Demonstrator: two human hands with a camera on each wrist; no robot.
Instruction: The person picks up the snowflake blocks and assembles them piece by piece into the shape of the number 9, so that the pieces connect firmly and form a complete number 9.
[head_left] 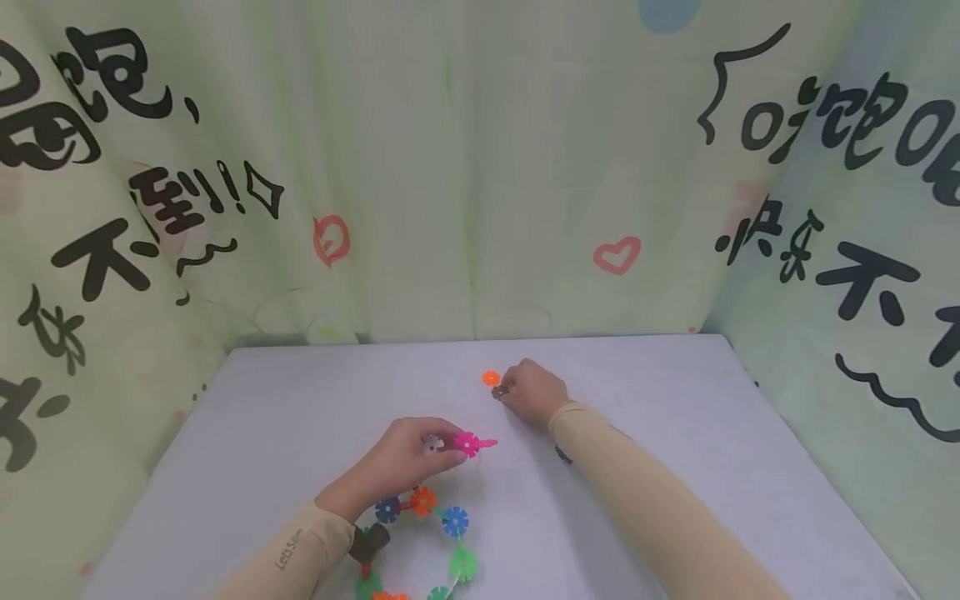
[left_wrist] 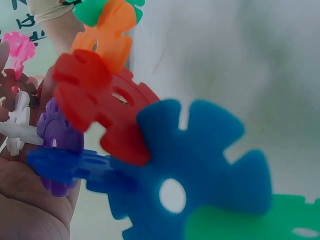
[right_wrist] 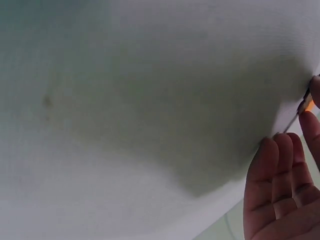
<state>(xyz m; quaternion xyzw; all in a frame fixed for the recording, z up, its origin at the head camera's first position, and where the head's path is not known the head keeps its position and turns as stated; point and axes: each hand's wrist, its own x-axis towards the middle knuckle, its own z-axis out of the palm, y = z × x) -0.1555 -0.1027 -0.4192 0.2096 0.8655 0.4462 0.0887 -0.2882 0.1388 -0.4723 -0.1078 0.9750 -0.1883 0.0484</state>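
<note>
My left hand pinches the end of a chain of plastic snowflake discs, a pink disc showing at its fingertips. A white disc sits within that hand. In the left wrist view a brown disc, a purple disc and a large blue disc belong to the linked pieces. Farther back, my right hand pinches a dark brown snowflake disc close over the table. Beside it lies an orange disc. The right palm hides part of the brown disc.
Below my left hand, linked discs curve in a ring on the white table, among them a green disc and an orange disc. The left wrist's dark camera overlaps the ring. A printed curtain hangs behind the table.
</note>
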